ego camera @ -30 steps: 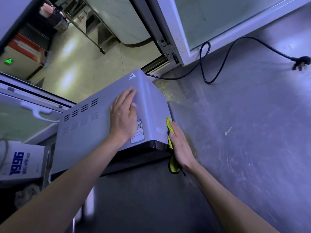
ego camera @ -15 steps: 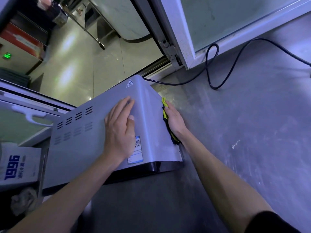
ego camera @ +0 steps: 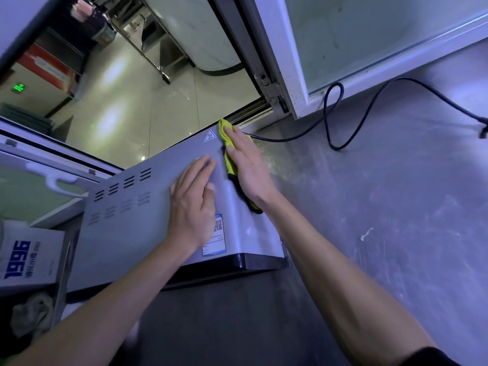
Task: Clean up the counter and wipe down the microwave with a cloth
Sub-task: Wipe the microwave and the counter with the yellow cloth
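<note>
Right hand [ego camera: 249, 170] lies flat with fingers straight, pressing the yellow cloth [ego camera: 229, 143] against the right side panel of the microwave [ego camera: 137, 215], up near its rear top corner beside the hot-surface warning triangle [ego camera: 210, 136]. Left hand [ego camera: 194, 207] is spread palm-down on the microwave's top, fingers relaxed, holding nothing and seemingly bracing the oven, just behind the QR label [ego camera: 215, 235].

The microwave sits on the grey counter [ego camera: 383, 220], and its black power cord [ego camera: 351, 120] loops away across the counter to the right of it. The cloth looks soft and limp, dark-edged, so a flat palm should work better than a pinch; the metal casing looks stiff and smooth, and probably heavy enough to stay put, though the bracing hand guards against sliding.

Only one view here. Most of the cloth is buried under the right hand, the microwave's door and front are out of sight below its dark lower edge, and the plug at the cord's far end is cut by the frame. A box marked 1996 [ego camera: 23, 260] sits left of the microwave, partly cropped.
</note>
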Demonstrator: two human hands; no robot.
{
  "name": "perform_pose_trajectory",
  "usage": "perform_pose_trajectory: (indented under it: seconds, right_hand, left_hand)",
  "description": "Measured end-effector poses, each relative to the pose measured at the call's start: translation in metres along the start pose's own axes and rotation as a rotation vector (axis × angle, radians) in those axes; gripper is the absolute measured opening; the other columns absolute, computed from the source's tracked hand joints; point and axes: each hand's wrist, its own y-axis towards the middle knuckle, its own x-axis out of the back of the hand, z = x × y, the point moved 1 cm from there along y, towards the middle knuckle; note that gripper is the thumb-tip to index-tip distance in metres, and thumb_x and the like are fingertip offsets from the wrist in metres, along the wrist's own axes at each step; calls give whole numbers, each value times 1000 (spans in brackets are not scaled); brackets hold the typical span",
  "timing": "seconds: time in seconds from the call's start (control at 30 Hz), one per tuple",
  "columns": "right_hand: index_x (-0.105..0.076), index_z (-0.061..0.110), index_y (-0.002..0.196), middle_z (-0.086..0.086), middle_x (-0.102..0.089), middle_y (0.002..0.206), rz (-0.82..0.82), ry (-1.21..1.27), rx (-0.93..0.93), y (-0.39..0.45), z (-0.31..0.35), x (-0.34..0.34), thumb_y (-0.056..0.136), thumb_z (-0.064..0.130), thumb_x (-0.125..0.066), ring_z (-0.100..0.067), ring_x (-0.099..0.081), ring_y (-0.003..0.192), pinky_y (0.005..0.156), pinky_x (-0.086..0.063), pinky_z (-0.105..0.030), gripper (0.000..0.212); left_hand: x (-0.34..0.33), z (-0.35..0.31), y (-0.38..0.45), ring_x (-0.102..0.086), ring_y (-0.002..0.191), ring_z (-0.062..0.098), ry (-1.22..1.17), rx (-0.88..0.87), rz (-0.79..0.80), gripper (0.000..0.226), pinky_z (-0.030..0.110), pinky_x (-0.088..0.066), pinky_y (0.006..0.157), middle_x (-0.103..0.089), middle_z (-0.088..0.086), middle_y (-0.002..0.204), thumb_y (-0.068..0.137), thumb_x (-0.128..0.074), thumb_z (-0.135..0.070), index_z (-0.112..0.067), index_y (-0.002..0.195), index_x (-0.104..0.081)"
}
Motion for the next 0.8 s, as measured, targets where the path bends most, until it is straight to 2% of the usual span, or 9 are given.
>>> perform_pose_trajectory:
  seconds: [0.07, 0.17, 0.3, 0.4, 0.53, 0.8]
  right_hand:
    - [-43, 26, 149, 3, -28, 162, 9, -87, 85, -15, 6, -4, 100, 34, -36, -12, -16, 150, 123, -10, -34, 50]
    - [-42, 24, 150, 3, -30, 161, 7, -93, 112, -53, 4, -4, 103, 34, -33, -12, -15, 151, 124, -9, -39, 48]
    - [-32, 26, 154, 14, -25, 161, -4, -22, 19, -115, -14, 3, 107, 26, -33, -7, -13, 151, 125, -9, -43, 47]
    - [-30, 33, 154, 24, -22, 160, -27, 50, -121, -140, -34, 4, 105, 37, -34, 1, -9, 150, 125, -11, -41, 49]
    - [-31, 37, 153, 26, -22, 159, -42, 52, -267, -114, -62, 7, 101, 42, -34, 10, -8, 146, 125, -10, -36, 52]
    - [-39, 28, 151, 12, -36, 157, -55, 65, -355, -8, -79, 15, 92, 39, -33, -3, -28, 144, 122, -21, -39, 60]
  left_hand:
    - [0, 2, 1, -43, 139, 19, -2, -20, 8, 49, 50, -33, 113, -48, 4, 149, 96, -35, -22, -9, 139, -54]
    - [0, 4, 3, -43, 138, 20, 2, -25, 10, 50, 49, -34, 113, -48, 5, 149, 95, -35, -23, -9, 139, -54]
    - [-1, 3, 1, -43, 138, 20, 11, -5, -1, 48, 49, -34, 113, -48, 5, 148, 95, -37, -19, -8, 138, -56]
    - [-1, 1, 1, -43, 138, 19, 20, 0, 0, 48, 49, -34, 113, -48, 4, 148, 94, -38, -17, -9, 138, -56]
    - [1, -1, 0, -42, 138, 18, 41, -6, 0, 47, 43, -32, 114, -47, 3, 149, 95, -39, -13, -9, 138, -55]
    - [1, -2, 0, -39, 141, 15, 45, 3, 5, 47, 36, -29, 115, -45, 1, 150, 95, -41, -10, -10, 140, -54]
